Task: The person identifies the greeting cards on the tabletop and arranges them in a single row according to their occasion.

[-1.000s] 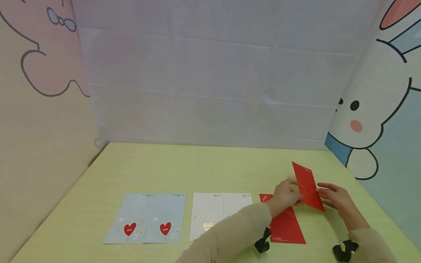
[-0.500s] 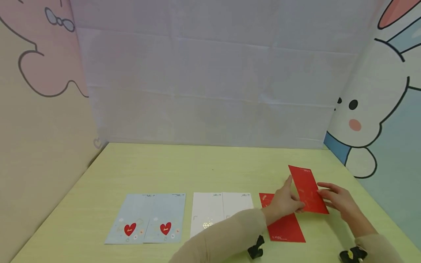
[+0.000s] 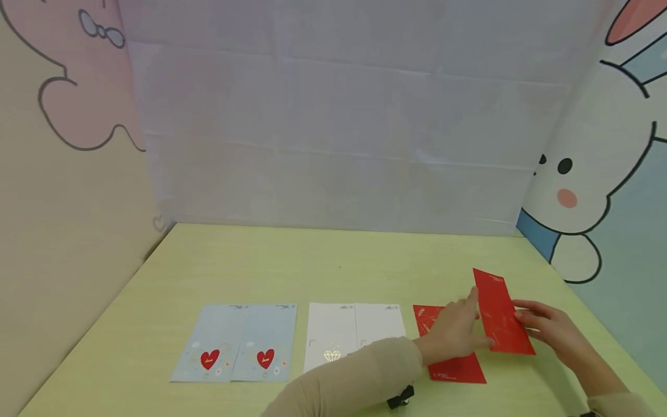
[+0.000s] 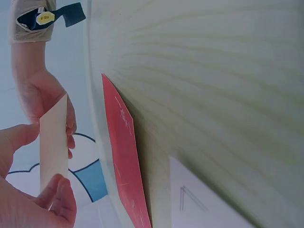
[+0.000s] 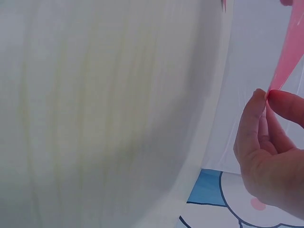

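Across the pale green tabletop point(image 3: 323, 266), a row of flat cards near the front edge, backed by a white cloth wall point(image 3: 333, 133) and cartoon panels to either side (a rabbit point(image 3: 589, 168) on the right one).

Farthest left in the row, a light blue card point(image 3: 237, 343), opened flat, with a red heart on each half. Just beside it, a white card point(image 3: 344, 330) with a small gold diamond, its near right corner covered by the beige sleeve point(image 3: 354, 382). Next to the right, a red card lying flat point(image 3: 452, 368), partly under the left hand.

Over the right end of the row, a second red card point(image 3: 501, 313), lifted off the tabletop and tilted, held between both hands. Seen edge-on from the left wrist, showing a pale cream underside point(image 4: 53, 142) there, with the flat red card point(image 4: 124, 156) lying on the tabletop beyond.

Left hand point(image 3: 454, 330) reaching across from the left, thumb and fingers pinching the raised card's left edge. Right hand point(image 3: 552, 329) on the card's right side, thumb and forefinger point(image 5: 254, 118) closed on its edge (plain in the right wrist view, where the card point(image 5: 289, 52) looks pink and translucent against the light).

Smallest, a black strap point(image 3: 400, 397) at the left wrist.
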Demonstrator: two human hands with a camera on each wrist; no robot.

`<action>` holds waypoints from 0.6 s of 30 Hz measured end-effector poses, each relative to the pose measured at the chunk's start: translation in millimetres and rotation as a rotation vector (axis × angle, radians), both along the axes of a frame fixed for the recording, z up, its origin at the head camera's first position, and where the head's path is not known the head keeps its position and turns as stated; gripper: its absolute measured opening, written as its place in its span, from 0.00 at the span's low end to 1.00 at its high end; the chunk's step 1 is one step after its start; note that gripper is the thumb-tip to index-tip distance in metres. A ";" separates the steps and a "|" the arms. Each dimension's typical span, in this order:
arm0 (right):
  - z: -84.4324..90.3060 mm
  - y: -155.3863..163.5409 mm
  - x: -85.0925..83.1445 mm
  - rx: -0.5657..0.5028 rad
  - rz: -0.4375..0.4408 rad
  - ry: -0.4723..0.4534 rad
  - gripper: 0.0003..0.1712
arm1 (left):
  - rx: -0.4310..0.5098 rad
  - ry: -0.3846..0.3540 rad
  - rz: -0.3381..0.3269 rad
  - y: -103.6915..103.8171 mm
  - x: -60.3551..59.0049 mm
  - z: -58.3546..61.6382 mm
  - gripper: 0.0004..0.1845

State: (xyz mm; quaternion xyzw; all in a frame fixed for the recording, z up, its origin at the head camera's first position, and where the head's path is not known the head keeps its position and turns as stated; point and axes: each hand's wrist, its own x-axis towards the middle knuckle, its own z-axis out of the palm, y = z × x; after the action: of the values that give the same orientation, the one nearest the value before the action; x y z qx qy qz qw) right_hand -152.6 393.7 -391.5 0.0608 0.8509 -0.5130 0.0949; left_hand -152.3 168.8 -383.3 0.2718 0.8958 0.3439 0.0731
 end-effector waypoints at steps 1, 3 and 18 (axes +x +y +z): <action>5.0 -3.6 3.4 0.027 0.003 -0.008 0.31 | -0.077 0.068 0.002 0.4 0.2 -0.1 0.48; 9.7 -6.8 8.1 0.061 -0.001 -0.014 0.34 | -0.201 0.173 0.016 1.3 0.6 -1.0 0.48; 8.5 -1.2 17.2 0.049 -0.045 -0.093 0.31 | -0.419 0.225 -0.019 -1.6 7.3 -7.9 0.34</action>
State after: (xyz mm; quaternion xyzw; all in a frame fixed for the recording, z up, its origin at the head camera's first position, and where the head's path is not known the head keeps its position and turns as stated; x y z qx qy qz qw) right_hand -135.4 392.6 -383.0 0.1062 0.8563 -0.4907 0.1213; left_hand -144.9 167.2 -391.2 0.2959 0.9475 0.1172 0.0307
